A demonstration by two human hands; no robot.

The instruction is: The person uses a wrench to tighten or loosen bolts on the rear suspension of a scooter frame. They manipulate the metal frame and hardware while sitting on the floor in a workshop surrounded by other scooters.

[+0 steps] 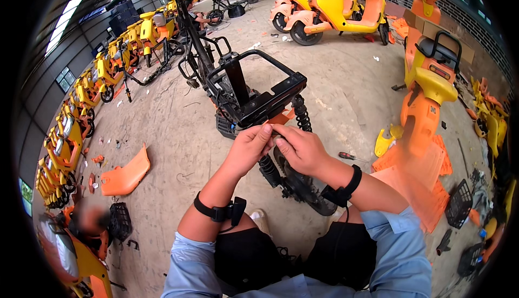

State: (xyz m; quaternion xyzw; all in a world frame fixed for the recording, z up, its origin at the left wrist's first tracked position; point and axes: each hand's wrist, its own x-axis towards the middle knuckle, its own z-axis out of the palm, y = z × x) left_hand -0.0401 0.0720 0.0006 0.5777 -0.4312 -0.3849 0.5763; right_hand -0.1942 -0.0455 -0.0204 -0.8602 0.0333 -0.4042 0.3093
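Observation:
In front of me stands a stripped scooter frame (235,92) with a black metal rear rack (275,95), its plastic panels off. Both hands meet just below the rear end of the rack. My left hand (251,146) is closed, thumb up, fingertips pressed together. Against it, my right hand (303,149) is closed too, thumb and fingers pinching. Whatever lies between the fingertips is hidden. Right behind the fingers shows a small orange piece (282,117) under the rack; I cannot tell whether they grip it. A shock absorber (300,113) and the rear wheel (316,198) sit below.
A screwdriver (351,157) lies on the floor to the right, near orange panels (416,171) and a yellow part (384,142). At left lies a curved orange panel (127,173). Scooters (335,9) stand around; a person (89,225) is low at the left.

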